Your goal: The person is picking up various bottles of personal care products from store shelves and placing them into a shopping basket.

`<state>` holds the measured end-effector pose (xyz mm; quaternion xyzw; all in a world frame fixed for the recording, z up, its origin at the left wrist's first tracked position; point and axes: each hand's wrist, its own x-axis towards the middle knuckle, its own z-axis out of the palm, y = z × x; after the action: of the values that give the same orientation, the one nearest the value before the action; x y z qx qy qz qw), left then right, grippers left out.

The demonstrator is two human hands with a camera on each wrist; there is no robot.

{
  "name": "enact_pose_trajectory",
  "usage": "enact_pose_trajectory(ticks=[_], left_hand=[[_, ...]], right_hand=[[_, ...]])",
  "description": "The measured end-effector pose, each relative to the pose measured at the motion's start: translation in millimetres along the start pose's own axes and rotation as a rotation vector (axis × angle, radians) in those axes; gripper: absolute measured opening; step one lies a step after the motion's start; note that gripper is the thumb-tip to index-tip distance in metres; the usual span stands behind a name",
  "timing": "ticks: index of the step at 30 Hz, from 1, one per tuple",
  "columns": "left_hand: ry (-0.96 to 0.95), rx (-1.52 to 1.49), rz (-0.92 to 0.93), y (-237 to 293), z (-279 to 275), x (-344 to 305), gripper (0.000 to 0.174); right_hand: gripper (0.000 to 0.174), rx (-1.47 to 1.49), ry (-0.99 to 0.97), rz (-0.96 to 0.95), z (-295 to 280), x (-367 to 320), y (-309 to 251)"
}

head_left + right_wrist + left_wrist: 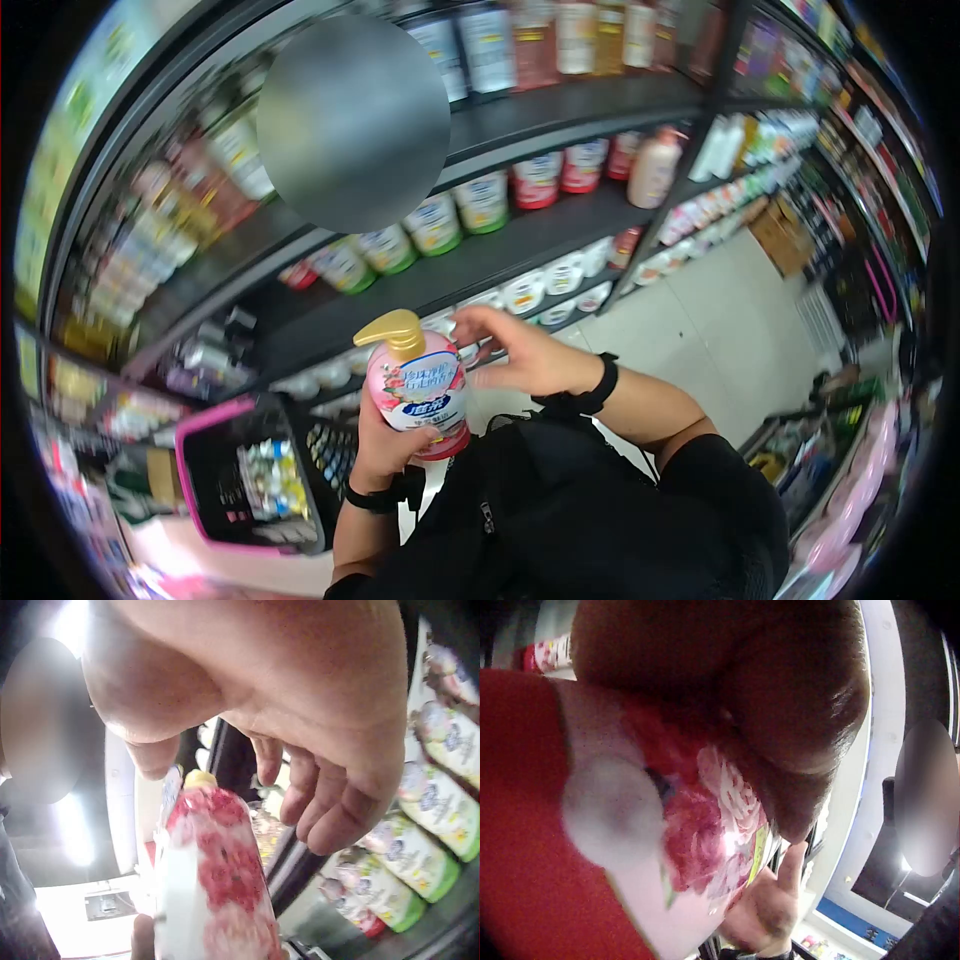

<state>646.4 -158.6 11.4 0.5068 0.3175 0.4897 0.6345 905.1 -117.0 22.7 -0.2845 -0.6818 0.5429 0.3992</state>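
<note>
A pink pump bottle [418, 385] with a gold pump head, a flowered label and a red base is held upright in front of the person's chest. The left hand [392, 440] grips it low on its side, thumb across the front. In the left wrist view the same bottle [697, 817] fills much of the picture, close to the palm. The right hand [535, 355] hovers beside the bottle's upper right, fingers loosely bent and holding nothing. Seen from the right wrist, the fingers of the right hand [300, 750] hang apart from the bottle [225, 877].
Dark shelves [590, 110] hold rows of bottles ahead, among them green-based bottles [483, 203] and a peach pump bottle [655, 170]. A black shopping basket [190, 480] with a pink rim, containing packages, is at the lower left. A cardboard box [782, 237] stands on the tiled floor at right.
</note>
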Motion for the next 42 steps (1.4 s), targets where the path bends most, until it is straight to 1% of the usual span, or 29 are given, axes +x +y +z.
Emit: enact_pose_trajectory(ticks=[1, 3, 7, 9, 10, 14, 16, 19, 20, 21, 23, 24, 27, 28, 30, 31, 32, 35, 36, 39, 40, 42], left_hand=[[-0.042, 0.004, -0.031, -12, 15, 17, 0.1], [-0.104, 0.012, -0.082, -33, 44, 48, 0.1], [-0.285, 0.073, -0.143, -69, 103, 97, 0.094], [-0.369, 0.117, -0.19, -78, 129, 112, 0.091], [-0.398, 0.144, -0.201, -82, 140, 118, 0.091], [-0.497, 0.251, -0.2, -108, 168, 148, 0.09], [-0.527, 0.329, -0.205, -124, 175, 163, 0.093], [-0.653, 0.579, -0.108, -152, 178, 193, 0.094], [-0.666, 0.512, -0.057, -166, 179, 203, 0.09], [-0.652, 0.436, -0.062, -171, 185, 211, 0.088], [-0.618, 0.278, -0.072, -180, 198, 231, 0.084], [-0.635, 0.248, -0.167, -182, 200, 244, 0.08], [-0.742, 0.324, -0.248, -225, 180, 284, 0.096], [-0.669, 0.313, -0.29, -215, 188, 288, 0.09], [-0.614, 0.23, -0.296, -194, 202, 308, 0.083], [-0.585, 0.193, -0.304, -192, 204, 317, 0.08], [-0.533, 0.211, -0.264, -212, 196, 327, 0.076], [-0.444, 0.148, -0.263, -228, 188, 358, 0.071], [-0.404, 0.13, -0.24, -231, 186, 365, 0.065], [-0.415, 0.212, -0.221, -235, 180, 391, 0.056], [-0.377, 0.254, -0.168, -246, 177, 397, 0.051], [-0.371, 0.254, -0.121, -254, 182, 410, 0.051]], right_hand=[[0.076, 0.024, -0.003, 0.033, -15, -19, 14], [0.081, 0.029, 0.06, 0.096, -32, -49, 24], [0.089, 0.136, 0.366, 0.112, -61, -93, 32], [0.093, 0.174, 0.498, 0.125, -73, -110, 34], [0.096, 0.154, 0.532, 0.147, -81, -116, 34], [0.096, 0.255, 0.685, 0.123, -102, -140, 43], [0.094, 0.123, 0.707, 0.125, -115, -148, 48], [0.09, -0.043, 0.727, 0.168, -141, -149, 45], [0.09, -0.095, 0.73, 0.181, -151, -149, 46], [0.089, -0.148, 0.732, 0.196, -161, -148, 46], [0.088, -0.128, 0.749, 0.195, -186, -141, 67], [0.088, -0.122, 0.751, 0.195, -200, -135, 77], [0.087, 0.078, 0.725, 0.205, -243, -104, 89], [0.086, 0.129, 0.672, 0.21, -259, -94, 97], [0.087, 0.044, 0.598, 0.252, -288, -75, 101], [0.087, 0.009, 0.56, 0.273, -299, -64, 105], [0.09, -0.036, 0.527, 0.279, -311, -54, 109], [0.091, -0.02, 0.487, 0.277, -338, -26, 102], [0.09, -0.027, 0.483, 0.239, -344, -20, 102], [0.088, -0.093, 0.431, 0.233, -364, -6, 117], [0.083, -0.143, 0.444, 0.259, -368, -2, 108], [0.077, -0.187, 0.434, 0.208, -380, 5, 114]])
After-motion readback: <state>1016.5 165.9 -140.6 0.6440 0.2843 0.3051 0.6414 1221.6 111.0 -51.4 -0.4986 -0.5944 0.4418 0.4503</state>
